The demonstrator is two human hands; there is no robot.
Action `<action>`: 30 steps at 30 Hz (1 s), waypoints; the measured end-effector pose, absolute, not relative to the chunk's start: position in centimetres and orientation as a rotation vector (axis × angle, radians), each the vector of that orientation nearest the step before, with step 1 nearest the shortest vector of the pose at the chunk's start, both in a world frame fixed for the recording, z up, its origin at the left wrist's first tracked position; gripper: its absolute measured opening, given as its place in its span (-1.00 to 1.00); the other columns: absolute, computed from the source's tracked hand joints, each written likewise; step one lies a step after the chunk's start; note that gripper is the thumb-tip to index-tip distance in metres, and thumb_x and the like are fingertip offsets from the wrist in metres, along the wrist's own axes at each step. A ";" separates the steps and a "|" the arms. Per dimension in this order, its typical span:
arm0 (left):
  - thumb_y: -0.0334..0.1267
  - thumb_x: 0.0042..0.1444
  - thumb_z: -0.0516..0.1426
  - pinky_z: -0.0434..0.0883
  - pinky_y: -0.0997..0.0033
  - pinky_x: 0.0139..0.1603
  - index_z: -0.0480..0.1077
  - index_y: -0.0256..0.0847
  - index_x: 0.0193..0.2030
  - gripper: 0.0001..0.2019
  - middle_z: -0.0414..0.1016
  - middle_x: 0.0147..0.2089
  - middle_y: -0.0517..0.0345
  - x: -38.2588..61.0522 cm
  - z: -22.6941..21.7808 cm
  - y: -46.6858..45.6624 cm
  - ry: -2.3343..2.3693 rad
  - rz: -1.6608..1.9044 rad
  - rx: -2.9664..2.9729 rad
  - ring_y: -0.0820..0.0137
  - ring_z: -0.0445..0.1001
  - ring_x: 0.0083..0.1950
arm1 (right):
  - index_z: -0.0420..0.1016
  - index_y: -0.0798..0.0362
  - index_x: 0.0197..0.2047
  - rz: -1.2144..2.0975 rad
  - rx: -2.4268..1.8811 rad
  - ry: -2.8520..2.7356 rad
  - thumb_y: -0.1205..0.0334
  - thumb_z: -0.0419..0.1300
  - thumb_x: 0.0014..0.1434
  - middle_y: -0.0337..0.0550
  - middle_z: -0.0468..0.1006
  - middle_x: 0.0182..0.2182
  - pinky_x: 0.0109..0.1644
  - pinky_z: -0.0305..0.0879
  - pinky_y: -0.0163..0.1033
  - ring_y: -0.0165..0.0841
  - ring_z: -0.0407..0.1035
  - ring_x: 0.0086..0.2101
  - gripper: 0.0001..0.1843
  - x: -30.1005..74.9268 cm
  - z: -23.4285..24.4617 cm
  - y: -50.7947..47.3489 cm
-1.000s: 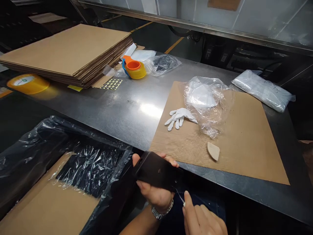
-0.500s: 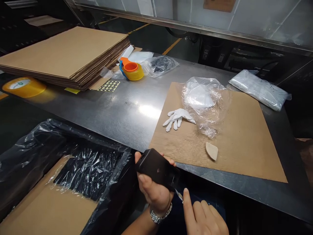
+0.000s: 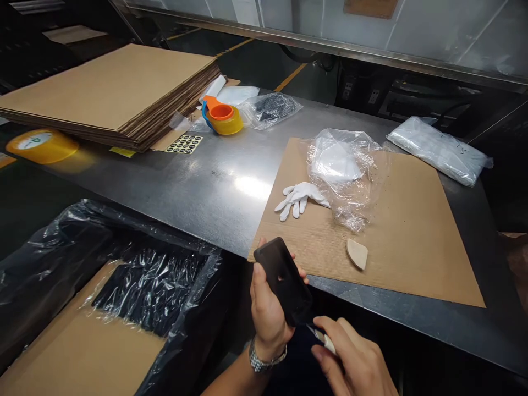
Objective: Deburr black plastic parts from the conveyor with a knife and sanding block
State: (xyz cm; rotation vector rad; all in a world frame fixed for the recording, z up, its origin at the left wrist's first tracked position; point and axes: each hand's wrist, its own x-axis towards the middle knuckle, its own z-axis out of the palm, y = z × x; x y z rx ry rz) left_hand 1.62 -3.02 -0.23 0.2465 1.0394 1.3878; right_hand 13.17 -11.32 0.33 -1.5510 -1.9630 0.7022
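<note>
My left hand (image 3: pixel 266 313) is closed round a flat black plastic part (image 3: pixel 284 280) with a small hole, held tilted just in front of the steel table's near edge. My right hand (image 3: pixel 355 363) pinches a small thin tool with a white handle (image 3: pixel 324 338), its tip touching the lower end of the black part. A watch sits on my left wrist. Just beyond the part lies a brown cardboard sheet (image 3: pixel 412 236) with a white glove (image 3: pixel 299 198), a crumpled clear plastic bag (image 3: pixel 348 176) and a small beige wedge (image 3: pixel 357 253).
On the steel table (image 3: pixel 198 181) lie a stack of flat cardboard (image 3: pixel 111 91), an orange-and-yellow tape dispenser (image 3: pixel 221 117), a yellow tape roll (image 3: pixel 40 145), a sticker sheet (image 3: pixel 185 144) and bagged items (image 3: pixel 439 148). A box lined with black plastic (image 3: pixel 103 286) stands lower left.
My left hand has turned the black part from lying crosswise to standing more upright and raised it slightly. My right hand shifted, with the tool tip staying at the part's lower end.
</note>
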 end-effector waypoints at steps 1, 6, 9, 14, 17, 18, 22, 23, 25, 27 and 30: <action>0.04 0.17 -0.07 0.44 0.43 -0.47 0.10 0.07 0.23 -0.52 0.46 -0.28 0.17 1.7 -0.2 -3.1 1.039 1.374 0.253 0.45 0.45 -0.47 | 0.35 0.12 0.00 0.755 -1.496 -1.929 0.27 0.01 0.25 -0.23 0.40 -0.51 -0.57 0.23 -0.42 -0.48 0.32 -0.60 -0.73 12.9 0.4 -11.1; 0.05 0.15 -0.04 0.43 0.44 -0.51 0.12 0.00 0.22 -0.49 0.47 -0.29 0.15 2.3 -0.4 -3.6 1.077 1.334 0.238 0.45 0.45 -0.50 | 0.45 0.17 -0.16 0.694 -1.270 -1.790 0.34 0.01 0.23 -0.22 0.39 -0.59 -0.59 0.16 -0.40 -0.49 0.27 -0.62 -0.79 11.4 -0.4 -9.6; 0.08 0.10 0.02 0.43 0.46 -0.52 0.22 -0.13 0.15 -0.47 0.49 -0.29 0.11 2.6 -0.9 -3.4 1.111 1.311 0.152 0.45 0.47 -0.50 | 0.43 0.22 -0.21 0.271 -1.208 -1.829 0.45 0.01 0.17 -0.20 0.39 -0.65 -0.59 0.12 -0.35 -0.46 0.24 -0.64 -0.81 10.6 -1.3 -9.2; 0.05 0.08 0.05 0.42 0.48 -0.55 0.28 -0.17 0.07 -0.52 0.50 -0.30 0.12 2.6 -1.3 -2.8 1.121 1.299 0.074 0.46 0.46 -0.52 | 0.38 0.18 -0.33 0.011 -1.208 -1.801 0.50 0.05 0.12 -0.24 0.33 -0.69 -0.59 0.06 -0.34 -0.47 0.18 -0.67 -0.88 10.2 -2.6 -9.7; 0.04 0.10 0.04 0.42 0.48 -0.57 0.26 -0.16 0.09 -0.53 0.49 -0.30 0.12 2.3 -1.1 -2.6 1.072 1.275 0.066 0.45 0.46 -0.52 | 0.30 0.09 -0.46 0.407 -1.329 -1.762 0.37 -0.04 0.24 -0.25 0.32 -0.65 -0.56 0.10 -0.37 -0.49 0.19 -0.64 -0.76 11.5 -2.6 -10.2; 0.03 0.10 0.03 0.42 0.48 -0.57 0.25 -0.17 0.09 -0.53 0.48 -0.31 0.13 2.2 -1.0 -2.6 1.048 1.256 0.066 0.45 0.46 -0.52 | 0.27 0.07 -0.49 0.530 -1.397 -1.762 0.29 -0.05 0.27 -0.26 0.31 -0.65 -0.56 0.11 -0.38 -0.49 0.20 -0.64 -0.71 12.0 -2.5 -10.2; 0.00 0.15 -0.01 0.43 0.47 -0.53 0.18 -0.04 0.16 -0.55 0.46 -0.32 0.17 1.8 -0.6 -2.6 0.976 1.202 0.091 0.45 0.46 -0.51 | 0.32 0.05 -0.22 0.750 -1.678 -1.757 -0.08 -0.18 0.29 -0.28 0.39 -0.59 -0.57 0.18 -0.39 -0.44 0.30 -0.62 -0.58 14.2 -1.3 -10.5; -0.01 0.16 -0.03 0.43 0.46 -0.52 0.16 -0.01 0.18 -0.55 0.46 -0.32 0.17 1.7 -0.6 -2.6 0.963 1.203 0.102 0.45 0.46 -0.51 | 0.30 0.04 -0.17 0.749 -1.718 -1.778 -0.06 -0.23 0.30 -0.28 0.40 -0.58 -0.56 0.19 -0.38 -0.43 0.32 -0.61 -0.57 14.5 -1.0 -10.7; -0.02 0.18 -0.05 0.43 0.45 -0.50 0.13 0.01 0.20 -0.55 0.45 -0.31 0.16 1.5 -0.5 -2.6 0.938 1.209 0.128 0.44 0.45 -0.50 | 0.31 0.02 -0.24 0.696 -1.749 -1.875 0.09 -0.24 0.33 -0.27 0.39 -0.56 -0.55 0.18 -0.39 -0.44 0.33 -0.59 -0.63 14.9 -0.5 -11.0; -0.03 0.19 -0.07 0.43 0.44 -0.50 0.11 0.02 0.22 -0.55 0.45 -0.31 0.15 1.5 -0.4 -2.6 0.916 1.218 0.153 0.44 0.44 -0.49 | 0.34 0.02 -0.33 0.612 -1.736 -2.011 0.19 -0.17 0.32 -0.26 0.38 -0.54 -0.54 0.18 -0.41 -0.46 0.32 -0.57 -0.68 15.0 -0.3 -11.3; -0.05 0.21 -0.09 0.42 0.44 -0.49 0.09 0.03 0.23 -0.56 0.44 -0.30 0.15 1.3 -0.2 -2.7 0.904 1.223 0.189 0.44 0.44 -0.49 | 0.40 0.05 -0.19 0.483 -1.722 -2.122 0.20 -0.12 0.31 -0.22 0.41 -0.51 -0.55 0.18 -0.42 -0.47 0.35 -0.55 -0.72 14.9 -0.3 -11.8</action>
